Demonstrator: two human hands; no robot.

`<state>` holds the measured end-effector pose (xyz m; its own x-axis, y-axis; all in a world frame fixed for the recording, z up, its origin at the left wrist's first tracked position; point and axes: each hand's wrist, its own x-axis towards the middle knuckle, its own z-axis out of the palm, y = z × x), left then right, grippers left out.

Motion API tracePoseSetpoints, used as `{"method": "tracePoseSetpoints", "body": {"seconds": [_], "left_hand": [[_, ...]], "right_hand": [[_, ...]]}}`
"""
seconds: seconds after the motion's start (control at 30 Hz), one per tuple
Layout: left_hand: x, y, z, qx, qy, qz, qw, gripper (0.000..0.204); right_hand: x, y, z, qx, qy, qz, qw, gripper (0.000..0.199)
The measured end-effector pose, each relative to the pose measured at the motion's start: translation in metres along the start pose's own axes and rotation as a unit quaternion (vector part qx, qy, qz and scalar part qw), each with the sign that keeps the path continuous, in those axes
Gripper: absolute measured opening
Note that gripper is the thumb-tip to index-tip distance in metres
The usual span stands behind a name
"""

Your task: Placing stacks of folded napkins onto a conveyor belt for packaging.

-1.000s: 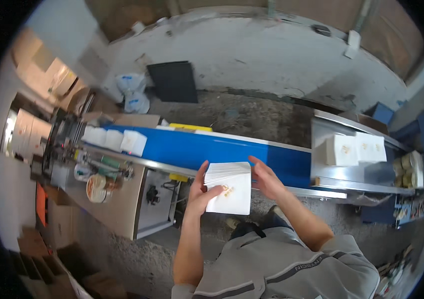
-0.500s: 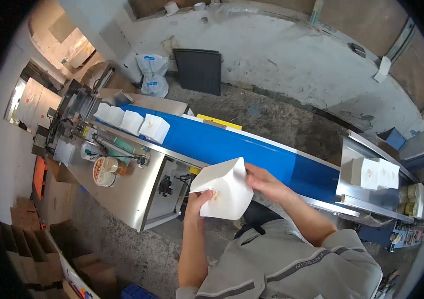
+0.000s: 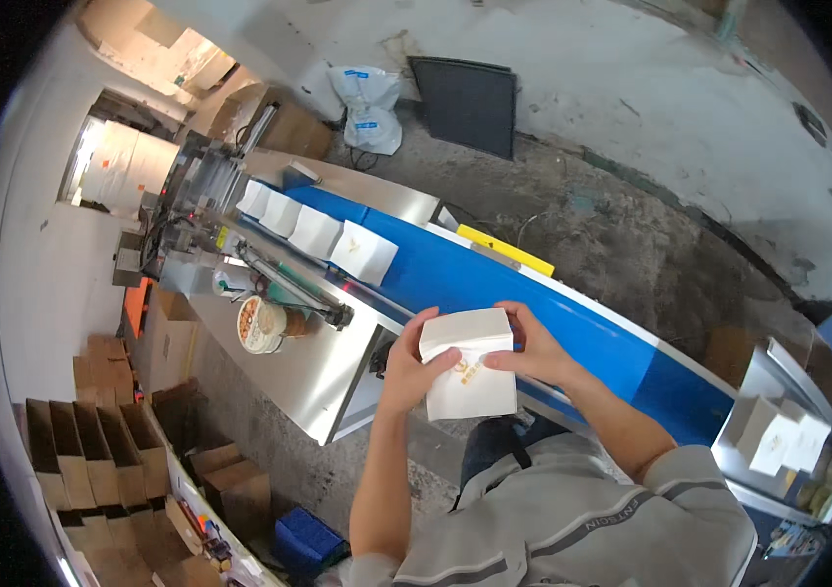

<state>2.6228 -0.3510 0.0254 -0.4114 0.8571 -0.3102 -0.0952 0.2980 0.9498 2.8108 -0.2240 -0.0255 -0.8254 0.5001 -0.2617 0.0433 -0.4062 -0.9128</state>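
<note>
In front of my body I hold a white paper box (image 3: 474,399) with a small gold print on its face. My left hand (image 3: 408,367) grips its left side, and my right hand (image 3: 541,350) grips the right side. Both thumbs press on the front by the print, with the other fingers around the far edges, partly hidden. Beyond my hands runs a blue conveyor belt (image 3: 455,279). Several white paper boxes stand in a row at its left end, the nearest box (image 3: 364,254) showing a gold print.
A metal tray (image 3: 737,430) at the belt's right end carries more white boxes (image 3: 768,438). To the left, a machine (image 3: 186,210) adjoins a steel table (image 3: 313,406) with a white tub (image 3: 261,328). Cardboard cartons (image 3: 93,440) and a blue crate (image 3: 306,538) are at lower left.
Both hands have turned the white box from a tilted pose to a more upright one, its printed face toward me. My left and right thumbs now meet near the print. The view has swung.
</note>
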Motion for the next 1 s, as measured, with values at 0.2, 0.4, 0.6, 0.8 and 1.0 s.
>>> {"method": "tracePoseSetpoints", "body": {"seconds": [0.2,0.4,0.6,0.8,1.0], "left_hand": [[0.096,0.009,-0.045,0.018,-0.019,-0.089,0.996,0.084],[0.199,-0.032,-0.107,0.165,-0.051,-0.172,0.970,0.084],[0.255,-0.092,-0.131,0.226,-0.036,-0.196,0.953,0.074],[0.279,-0.112,-0.135,0.227,-0.055,-0.224,0.946,0.069],[0.289,-0.122,-0.144,0.257,-0.085,-0.180,0.946,0.067]], "right_hand": [[0.097,0.041,0.002,0.123,0.030,0.016,0.992,0.094],[0.201,0.130,0.046,0.201,0.180,-0.017,0.963,0.111],[0.242,0.169,0.052,0.130,0.250,0.085,0.956,0.108],[0.248,0.171,0.050,0.072,0.280,0.092,0.953,0.097],[0.252,0.162,0.053,0.053,0.261,0.119,0.957,0.098]]}}
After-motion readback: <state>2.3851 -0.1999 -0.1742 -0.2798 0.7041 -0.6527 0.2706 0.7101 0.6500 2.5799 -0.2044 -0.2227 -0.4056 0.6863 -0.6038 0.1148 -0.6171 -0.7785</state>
